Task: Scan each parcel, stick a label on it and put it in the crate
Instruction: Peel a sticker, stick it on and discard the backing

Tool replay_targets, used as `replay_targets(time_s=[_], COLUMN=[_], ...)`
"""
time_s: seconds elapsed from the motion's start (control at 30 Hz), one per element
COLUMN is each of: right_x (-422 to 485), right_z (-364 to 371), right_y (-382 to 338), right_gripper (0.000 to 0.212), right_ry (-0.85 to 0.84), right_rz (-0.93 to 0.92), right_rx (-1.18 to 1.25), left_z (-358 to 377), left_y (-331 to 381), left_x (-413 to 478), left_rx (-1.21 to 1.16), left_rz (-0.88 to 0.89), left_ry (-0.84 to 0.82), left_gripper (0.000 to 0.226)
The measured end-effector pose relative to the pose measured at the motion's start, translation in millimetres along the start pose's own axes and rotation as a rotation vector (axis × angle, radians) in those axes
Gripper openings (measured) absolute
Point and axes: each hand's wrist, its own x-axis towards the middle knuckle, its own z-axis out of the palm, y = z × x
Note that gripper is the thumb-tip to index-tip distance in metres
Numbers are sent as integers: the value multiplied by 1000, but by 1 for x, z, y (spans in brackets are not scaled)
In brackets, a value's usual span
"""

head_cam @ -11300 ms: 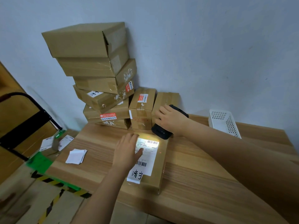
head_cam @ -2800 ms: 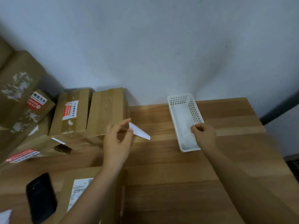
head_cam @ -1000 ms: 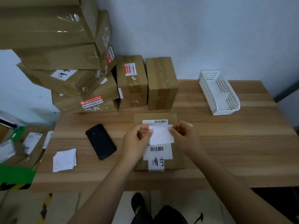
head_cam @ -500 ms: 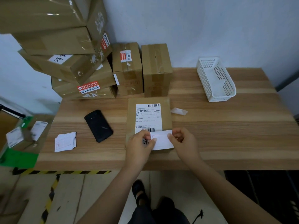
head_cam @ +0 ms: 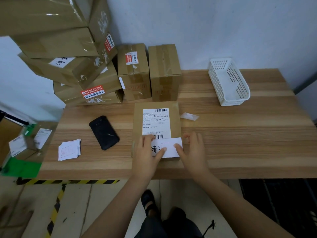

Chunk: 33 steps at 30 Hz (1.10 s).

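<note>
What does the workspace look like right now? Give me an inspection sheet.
Surface: wooden table, with the parcel lying flat at front middle.
Job's things: parcel carries a shipping label; small label on its near end; scanner left of it; label stack further left; green crate off the table's left end, apparently holding labelled parcels.
Clutter: backing paper right of parcel; basket at back right; boxes stacked at back left.
Hands: left hand and right hand both press the small label flat, thumbs on it.
Cables: nothing seen.
Surroundings: grey wall; hazard tape on floor.
</note>
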Motion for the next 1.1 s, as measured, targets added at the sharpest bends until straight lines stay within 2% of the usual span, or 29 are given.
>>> replay_targets(time_s=[0.1, 0.17, 0.27, 0.4, 0.47, 0.57, 0.63, 0.7, 0.8, 0.87, 0.97, 1.1], right_x=[2, 4, 3, -1, -1, 7, 17, 34, 66, 87, 117, 160], right_z=[2, 3, 0, -8, -12, -21, -31, -39, -43, -41, -35, -17], right_y=[18, 28, 40, 51, 50, 45, 39, 38, 46, 59, 77, 103], right_gripper=[9, 20, 40, 56, 59, 62, 59, 48, 31, 27, 29, 28], right_ry=[54, 54, 8, -217, -309, -400, -381, -285, -187, -164, -215, -310], right_rz=[-376, -550, -607, -608, -573, -460, -405, -361, -290, -231, -138, -148], right_rx=[-209, -295, -434, -622, -620, -430, -297, -245, -282, -315, -341, -416], left_z=[4, 10, 13, 6, 4, -1, -5, -7, -1, 9, 23, 38], left_y=[-8, -14, -24, -30, -27, -19, -14, -9, 0, 5, 9, 21], left_x=[1, 1, 2, 1, 2, 12, 22, 37, 62, 72, 79, 84], left_rx=[100, 114, 229, 516, 526, 401, 316, 237, 197, 187, 179, 194], left_rz=[341, 492, 574, 645, 623, 544, 519, 464, 397, 367, 291, 183], left_ry=[-9, -57, -134, -289, -337, -399, -392, -357, -297, -267, -256, -193], left_gripper=[25, 28, 41, 54, 57, 69, 74, 69, 62, 58, 56, 50])
